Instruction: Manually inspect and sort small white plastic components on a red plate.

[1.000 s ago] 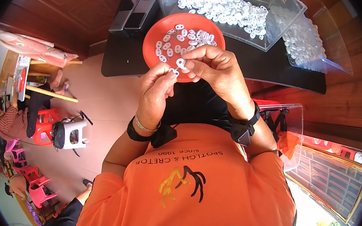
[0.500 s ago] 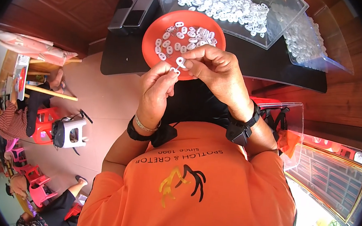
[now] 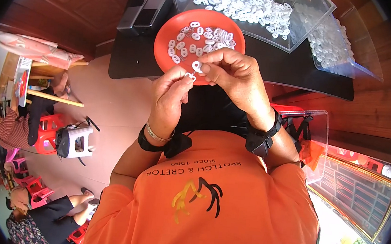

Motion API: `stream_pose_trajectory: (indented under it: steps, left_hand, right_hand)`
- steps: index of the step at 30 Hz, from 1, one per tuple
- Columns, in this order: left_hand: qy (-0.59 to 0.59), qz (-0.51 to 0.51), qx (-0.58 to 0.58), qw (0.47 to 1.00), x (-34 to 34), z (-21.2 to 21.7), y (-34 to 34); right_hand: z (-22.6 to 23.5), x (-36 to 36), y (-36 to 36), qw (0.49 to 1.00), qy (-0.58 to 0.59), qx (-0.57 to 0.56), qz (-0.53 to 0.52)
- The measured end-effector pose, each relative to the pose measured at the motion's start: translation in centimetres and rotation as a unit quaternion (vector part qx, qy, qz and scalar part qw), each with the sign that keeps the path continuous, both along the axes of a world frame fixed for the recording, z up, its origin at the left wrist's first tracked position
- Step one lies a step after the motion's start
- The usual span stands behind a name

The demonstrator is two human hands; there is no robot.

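Observation:
Close together over the near edge of a red plate [image 3: 167, 25], both my hands are closed in a pinch. My right hand [image 3: 235, 79] grips a small white oval plastic piece with holes [image 3: 196, 66] between thumb and fingers. Just below it, a second white plastic piece [image 3: 190, 77] sits between the thumb and finger of my left hand [image 3: 170, 93]. Thin metal pins seem to run between the two pieces, though they are too small to make out well. Several similar white pieces [image 3: 195, 36] lie on the plate, some with metal pins.
Behind the plate stands a clear bin [image 3: 303, 26] with many white pieces; another clear bin [image 3: 367, 49] with translucent pieces is to its right. Two dark grey boxes [image 3: 152, 12] sit left on the black table [image 3: 130, 64]. People sit at left near a white stool [image 3: 78, 139].
My hands hold nearly the same pose, with the two white pieces still pinched. At lower left, a seated person has shifted further into view.

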State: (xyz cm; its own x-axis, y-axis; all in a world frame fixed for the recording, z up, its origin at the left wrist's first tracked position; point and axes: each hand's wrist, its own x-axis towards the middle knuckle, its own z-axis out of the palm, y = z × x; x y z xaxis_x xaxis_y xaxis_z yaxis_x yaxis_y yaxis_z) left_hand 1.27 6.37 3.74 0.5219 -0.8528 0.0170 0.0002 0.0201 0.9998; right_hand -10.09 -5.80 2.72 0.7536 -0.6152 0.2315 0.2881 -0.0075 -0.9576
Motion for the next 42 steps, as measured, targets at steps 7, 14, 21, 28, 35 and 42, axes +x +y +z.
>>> stream_pose_trajectory:
  steps: [7, 14, 21, 28, 35, 42]
  left_hand:
    - [-0.009, -0.010, -0.012, 1.000, 0.4, -0.5, 0.2]
    - [-0.013, -0.005, -0.009, 1.000, 0.4, -0.5, 0.3]
    - [-0.014, 0.000, -0.002, 1.000, 0.0, -0.1, 0.3]
    - [-0.002, -0.012, -0.017, 1.000, 0.1, -0.2, 0.5]
    - [0.006, -0.009, -0.021, 1.000, 0.0, -0.4, 0.4]
    - [0.008, -0.002, -0.014, 1.000, 0.1, -0.5, 0.4]
  right_hand:
    - [0.2, 0.0, 0.0, 1.000, 0.017, -0.012, 0.000]
    - [0.2, -0.1, 0.0, 1.000, 0.017, -0.014, 0.004]
    - [0.1, -0.1, -0.1, 0.999, 0.025, -0.027, 0.001]
    - [0.4, -0.3, -1.1, 0.981, 0.033, 0.169, 0.093]
    - [0.4, -0.4, -1.0, 0.978, 0.043, 0.177, 0.100]
    - [0.2, -0.4, -0.8, 0.981, 0.031, 0.162, 0.099]
